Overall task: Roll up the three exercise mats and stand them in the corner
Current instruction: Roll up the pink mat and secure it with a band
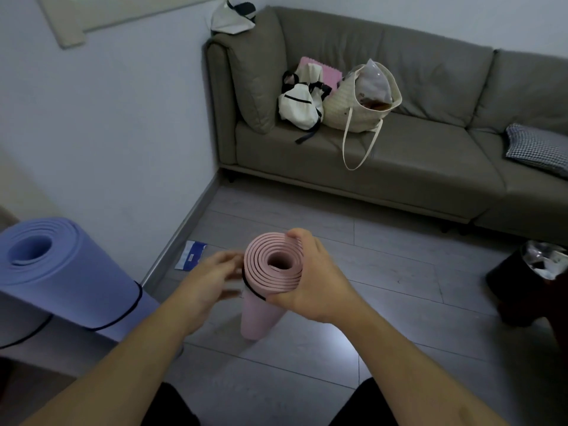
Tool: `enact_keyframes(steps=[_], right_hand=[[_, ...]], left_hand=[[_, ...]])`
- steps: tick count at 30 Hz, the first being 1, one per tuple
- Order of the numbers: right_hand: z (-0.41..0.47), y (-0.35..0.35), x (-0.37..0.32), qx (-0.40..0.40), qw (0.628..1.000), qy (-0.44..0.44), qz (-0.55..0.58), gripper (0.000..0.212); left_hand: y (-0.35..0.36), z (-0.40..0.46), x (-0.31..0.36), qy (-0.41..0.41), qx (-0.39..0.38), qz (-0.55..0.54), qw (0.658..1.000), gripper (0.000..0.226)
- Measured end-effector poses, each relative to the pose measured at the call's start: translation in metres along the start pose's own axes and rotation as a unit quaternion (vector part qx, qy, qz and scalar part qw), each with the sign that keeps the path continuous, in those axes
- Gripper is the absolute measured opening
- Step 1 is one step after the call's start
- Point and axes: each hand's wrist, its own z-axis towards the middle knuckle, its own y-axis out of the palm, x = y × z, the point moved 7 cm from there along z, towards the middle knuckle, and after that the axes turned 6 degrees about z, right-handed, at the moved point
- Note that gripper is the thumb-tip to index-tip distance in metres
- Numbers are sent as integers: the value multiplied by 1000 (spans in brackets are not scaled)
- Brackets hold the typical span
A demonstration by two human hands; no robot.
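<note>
Right hand (310, 284) grips the upright pink mat (261, 302); blurred left hand (215, 272) touches it, fingers relaxed

Two bare forearms reach forward from the bottom of the view toward a pink mat (270, 265) standing on end. The right hand (310, 281) grips the mat's top from the right, fingers curled over its far rim and thumb wrapped around the near side. The left hand (212, 278) is at the mat's left side near the top, fingers loosely extended toward it and blurred; whether they touch it cannot be told.
</note>
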Motion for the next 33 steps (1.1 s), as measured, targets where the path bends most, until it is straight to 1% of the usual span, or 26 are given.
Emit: enact_keyframes(steps=[1,3,5,8,11,15,17,22,25,28,29,30,31,33], right_hand=[[-1,-3,-1,2,1000,0,2,118],[-2,-7,-2,0,1000,2,0,119],[-3,-7,0,-7,1000,5,-6,120],[-4,-7,7,-7,1000,8,-9,120],[-2,-12,15,3,1000,12,2,119],[2,-9,15,4,1000,-1,3,114],[5,-9,16,6,1000,-2,5,111],[15,-11,24,1,1000,6,17,112],[23,-16,29,17,999,16,37,111],[31,-22,32,41,997,32,61,110],[33,-23,32,43,996,35,64,110],[35,-22,30,45,996,34,65,110],[37,-21,29,51,996,34,66,110],[39,-20,27,76,994,38,69,109]], left_hand=[[2,-1,-5,-26,11,42,999,24],[10,-3,-8,-50,17,46,998,22],[16,-2,-4,-42,21,56,997,20],[20,3,4,-12,25,138,990,18],[21,14,1,-3,21,223,975,18],[16,41,-28,-40,36,328,943,26],[16,57,-49,-58,27,358,931,26],[14,90,-94,-87,43,403,910,23],[13,104,-96,-80,74,357,928,20],[9,104,-70,-29,117,336,934,7],[11,98,-60,-7,111,311,944,13],[17,90,-45,22,81,281,956,34],[25,80,-32,55,34,260,964,58],[40,61,-12,101,-42,259,960,103]])
